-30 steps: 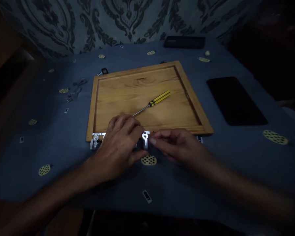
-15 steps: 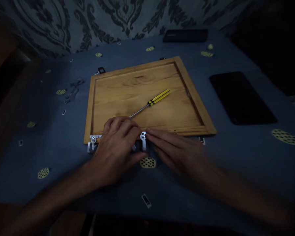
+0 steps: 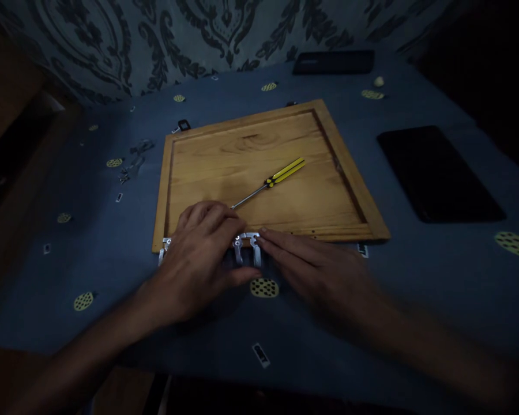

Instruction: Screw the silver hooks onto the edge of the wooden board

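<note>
- Your right hand [image 3: 324, 268]: fingers straight, close together; tips on or just beside the plate of the right hook [image 3: 256, 253]. Thumb hidden, so cannot tell whether you pinch it.
- Your left hand [image 3: 194, 259]: fingers curved over the near edge of the board [image 3: 246, 155], thumb spread away from the index finger, moderate gap between. Cannot tell whether your hidden fingertips have hold of anything.
- In that gap: the middle hook [image 3: 237, 251], side by side with the right hook. Plates of both lie on the board's near edge; their curved ends stick out past it, toward you.
- Left hook [image 3: 162, 255]: at the board's near left corner, partly behind your left hand.
- Screwdriver [image 3: 285, 172]: lies slantwise on the board, yellow and black handle toward the far right corner, shaft tip just beyond your left knuckles.
- Board: flat on the surface [image 3: 190, 346], near edge toward you.
- Black loop [image 3: 184, 125]: at the board's far left corner.
- Screws [image 3: 123, 176]: small heap, left of the board, toward the surface's left edge; too dim to count.
- Black slab [image 3: 441, 173]: near the surface's right edge.
- Black case [image 3: 334, 62]: along the surface's far edge; small pale ball [image 3: 378, 82] near it, by the far right corner.
</note>
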### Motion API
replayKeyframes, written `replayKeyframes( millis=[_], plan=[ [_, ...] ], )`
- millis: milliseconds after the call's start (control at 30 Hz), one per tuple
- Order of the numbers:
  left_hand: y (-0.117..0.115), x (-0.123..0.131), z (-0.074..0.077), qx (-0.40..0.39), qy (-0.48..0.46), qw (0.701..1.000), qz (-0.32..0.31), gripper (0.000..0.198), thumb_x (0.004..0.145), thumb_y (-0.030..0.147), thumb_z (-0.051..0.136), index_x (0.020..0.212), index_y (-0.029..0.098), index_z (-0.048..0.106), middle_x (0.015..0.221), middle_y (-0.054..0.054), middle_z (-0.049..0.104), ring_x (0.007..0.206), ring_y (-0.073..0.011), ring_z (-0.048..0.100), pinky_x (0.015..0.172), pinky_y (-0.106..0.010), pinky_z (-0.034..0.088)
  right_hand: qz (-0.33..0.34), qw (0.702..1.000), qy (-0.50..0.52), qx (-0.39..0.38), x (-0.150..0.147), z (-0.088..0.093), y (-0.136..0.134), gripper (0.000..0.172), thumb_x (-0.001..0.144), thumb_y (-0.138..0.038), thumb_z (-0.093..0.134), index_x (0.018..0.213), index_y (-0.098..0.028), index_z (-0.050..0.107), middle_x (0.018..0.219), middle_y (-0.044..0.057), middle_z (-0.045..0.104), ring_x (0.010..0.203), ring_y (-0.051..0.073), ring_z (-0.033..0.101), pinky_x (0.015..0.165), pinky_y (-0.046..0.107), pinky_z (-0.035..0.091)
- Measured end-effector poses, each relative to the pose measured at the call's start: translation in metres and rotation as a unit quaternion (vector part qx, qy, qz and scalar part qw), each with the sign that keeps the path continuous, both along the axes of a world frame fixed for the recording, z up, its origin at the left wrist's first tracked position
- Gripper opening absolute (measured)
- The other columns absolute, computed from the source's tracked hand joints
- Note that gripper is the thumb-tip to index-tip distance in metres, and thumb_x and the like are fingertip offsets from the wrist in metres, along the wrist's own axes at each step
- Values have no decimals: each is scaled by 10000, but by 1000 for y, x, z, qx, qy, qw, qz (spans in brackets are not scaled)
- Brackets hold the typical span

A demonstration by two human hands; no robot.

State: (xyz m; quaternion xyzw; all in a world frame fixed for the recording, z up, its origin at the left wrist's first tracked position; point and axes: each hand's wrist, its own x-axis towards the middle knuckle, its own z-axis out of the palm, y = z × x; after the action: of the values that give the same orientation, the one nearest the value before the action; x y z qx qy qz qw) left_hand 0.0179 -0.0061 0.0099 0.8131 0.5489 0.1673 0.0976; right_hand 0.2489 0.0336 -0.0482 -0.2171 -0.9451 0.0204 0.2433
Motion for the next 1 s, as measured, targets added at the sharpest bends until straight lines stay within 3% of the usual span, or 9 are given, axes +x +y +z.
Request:
replayKeyframes(
  millis=[167,333,500,633,800,1000],
  plan=[
    [0,4,-3,-10,11,1000,-5,434,830,396,832,1166,184,659,1220,-85,656,1200,-308,529,1022,-507,445,2,999,-13,-40,1,1,1,456,957,4,433,1360,-113,610,1402,123,669,1226,216,695,956,337,647],
    [1,5,-2,-22,7,1000,-11,388,852,374,813,1155,181,667,1211,-81,655,1196,-301,524,1020,-505,447,8,998,-1,-59,1,4,3,432,963,-3,463,1352,-97,627,1374,140,686,1199,216,709,965,340,648],
    [2,6,-2,-19,3,1000,-13,399,834,385,827,1135,169,680,1194,-88,662,1172,-311,535,1003,-514,453,-5,998,10,-69,0,6,3,442,983,-26,429,1342,-163,647,1378,105,687,1187,231,718,964,362,652],
    [1,6,-3,-19,2,1000,-10,374,840,383,823,1123,186,678,1198,-82,665,1177,-303,541,1003,-504,458,-6,998,30,-62,0,6,2,372,1012,-77,422,1293,-110,663,1329,132,714,1138,224,741,914,350,668],
    [1,4,-3,-19,-3,1000,-15,352,850,393,812,1112,208,667,1201,-78,662,1200,-303,543,1029,-508,447,-37,993,67,-87,2,6,0,335,1008,-114,470,1276,-120,671,1304,129,728,1117,206,748,960,349,651],
    [1,3,-3,-18,-3,1000,-19,337,875,411,783,1113,207,660,1203,-81,665,1197,-304,543,1024,-511,450,-44,994,58,-78,1,5,-1,338,1006,-105,457,1239,-118,701,1231,124,761,1066,217,766,855,339,683]
  ],
)
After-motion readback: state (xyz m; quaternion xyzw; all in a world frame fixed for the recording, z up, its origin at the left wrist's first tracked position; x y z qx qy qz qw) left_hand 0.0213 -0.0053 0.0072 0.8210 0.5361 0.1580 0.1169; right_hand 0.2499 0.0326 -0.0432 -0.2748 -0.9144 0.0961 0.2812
